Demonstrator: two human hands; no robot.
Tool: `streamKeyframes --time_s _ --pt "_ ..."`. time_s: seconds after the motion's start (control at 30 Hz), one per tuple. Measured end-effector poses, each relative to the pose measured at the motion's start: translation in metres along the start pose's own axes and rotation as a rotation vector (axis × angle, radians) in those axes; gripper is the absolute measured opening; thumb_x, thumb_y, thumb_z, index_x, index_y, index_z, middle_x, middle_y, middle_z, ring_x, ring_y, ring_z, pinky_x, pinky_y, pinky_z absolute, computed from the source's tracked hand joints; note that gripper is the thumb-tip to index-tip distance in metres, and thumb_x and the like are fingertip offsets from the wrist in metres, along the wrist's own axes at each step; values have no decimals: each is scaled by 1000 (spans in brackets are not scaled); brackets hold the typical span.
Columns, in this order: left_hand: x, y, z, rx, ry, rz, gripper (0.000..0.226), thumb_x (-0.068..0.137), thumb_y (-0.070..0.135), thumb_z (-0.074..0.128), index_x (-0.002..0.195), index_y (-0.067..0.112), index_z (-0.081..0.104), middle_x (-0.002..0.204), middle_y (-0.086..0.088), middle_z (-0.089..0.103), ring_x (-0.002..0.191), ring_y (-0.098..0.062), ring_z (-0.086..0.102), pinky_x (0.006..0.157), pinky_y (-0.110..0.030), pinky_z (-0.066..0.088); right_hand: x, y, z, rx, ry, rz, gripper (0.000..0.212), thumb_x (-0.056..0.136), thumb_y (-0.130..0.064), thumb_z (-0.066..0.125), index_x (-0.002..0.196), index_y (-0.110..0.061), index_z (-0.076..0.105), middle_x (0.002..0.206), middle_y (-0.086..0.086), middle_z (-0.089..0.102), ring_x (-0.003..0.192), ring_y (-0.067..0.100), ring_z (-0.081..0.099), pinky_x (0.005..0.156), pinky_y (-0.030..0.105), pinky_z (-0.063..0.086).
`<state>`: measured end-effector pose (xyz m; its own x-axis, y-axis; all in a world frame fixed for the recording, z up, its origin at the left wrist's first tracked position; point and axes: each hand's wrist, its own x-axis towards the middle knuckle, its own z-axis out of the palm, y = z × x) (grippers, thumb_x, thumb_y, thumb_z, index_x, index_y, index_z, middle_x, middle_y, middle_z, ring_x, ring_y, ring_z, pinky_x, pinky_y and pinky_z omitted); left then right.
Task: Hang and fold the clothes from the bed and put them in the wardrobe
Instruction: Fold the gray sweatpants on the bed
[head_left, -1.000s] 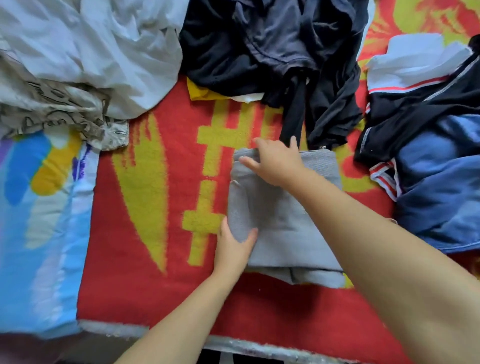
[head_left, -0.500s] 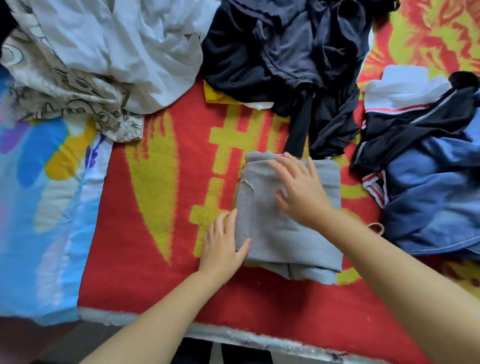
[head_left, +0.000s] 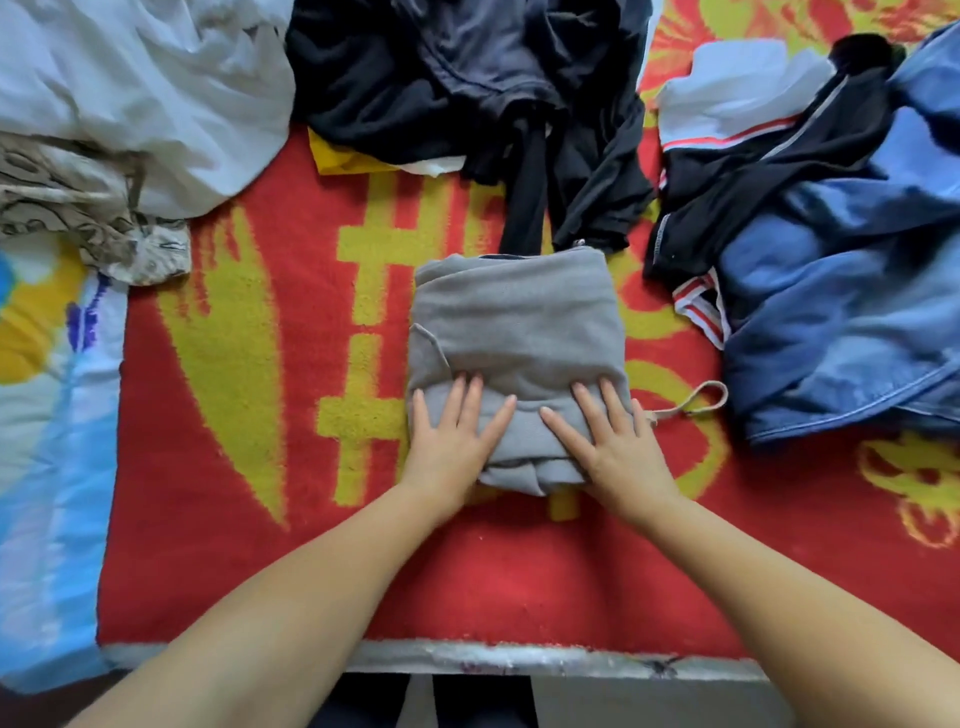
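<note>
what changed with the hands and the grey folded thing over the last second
The right hand came back from the far edge of the folded grey garment to its near end, and the left hand slid from the left side onto the top. Both now press flat on the near end, fingers straight, gripping nothing. The garment stayed folded in the same spot on the red and yellow blanket; the surrounding clothes piles look unchanged.
</note>
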<state>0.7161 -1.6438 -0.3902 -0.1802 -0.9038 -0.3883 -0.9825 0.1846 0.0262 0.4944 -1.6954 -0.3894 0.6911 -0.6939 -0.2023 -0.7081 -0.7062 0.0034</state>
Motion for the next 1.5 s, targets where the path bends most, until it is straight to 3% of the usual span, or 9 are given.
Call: streamKeyframes --time_s 0.1,0.17,0.27,0.5,0.7,1.03,1.17,1.33,1.5 --pt "4 -9 -5 -22 5 59 55 75 19 45 130 18 50 123 -21 61 109 -33 63 75 -56 51 7 3 -11 78 8 1 52 81 -16 43 132 -24 41 124 22 60 109 47 60 67 48 55" --pt "9 -14 -24 -112 56 85 47 72 15 56 119 16 50 107 -15 65 94 -34 66 65 -44 52 15 4 -32 175 -35 39 55 81 -14 60 131 -25 40 117 16 61 103 39 63 54 41 54" --pt "6 -22 -80 -210 5 42 36 87 20 50 122 16 47 109 -8 59 103 -33 58 65 -35 39 24 21 -79 218 -180 52 64 86 -21 59 143 -29 32 124 7 49 102 33 57 60 37 49" --pt "-30 -51 -183 -234 20 -64 26 87 18 55 112 14 47 114 -6 58 105 -31 56 65 -33 34 50 19 -195 118 -205 -90 69 87 -35 63 145 -22 28 124 11 47 86 37 60 57 36 44" --pt "-127 -73 -211 -259 33 -223 41 82 24 66 117 17 48 118 -4 58 106 -29 57 63 -31 35 51 -49 -270 -18 -249 -250 65 89 -23 58 143 -23 23 119 10 43 77 33 58 55 37 44" --pt "-381 -84 -130 -375 197 -522 45 80 33 67 121 27 48 121 2 57 110 -25 56 75 -38 49 -29 -254 -304 -122 -194 -596 66 89 -31 59 144 -26 22 125 8 41 87 34 59 63 40 49" --pt "-488 -47 -100 -398 242 -616 49 79 35 67 123 26 48 122 0 58 112 -25 57 80 -40 52 -92 -330 -302 -157 -188 -709 68 87 -30 59 144 -27 23 125 7 43 93 32 58 62 36 44" --pt "-603 7 -63 -471 235 -758 56 82 35 66 133 25 44 135 0 52 120 -26 52 88 -37 46 -162 -408 -292 -214 -236 -881 72 84 -28 59 146 -27 21 130 8 41 102 33 58 73 39 49" --pt "-693 69 -21 -595 201 -999 65 78 38 70 134 23 42 135 -2 52 121 -28 51 93 -39 47 -220 -482 -282 -314 -269 -1095 76 86 -26 59 148 -29 15 136 7 37 108 34 57 80 40 50"
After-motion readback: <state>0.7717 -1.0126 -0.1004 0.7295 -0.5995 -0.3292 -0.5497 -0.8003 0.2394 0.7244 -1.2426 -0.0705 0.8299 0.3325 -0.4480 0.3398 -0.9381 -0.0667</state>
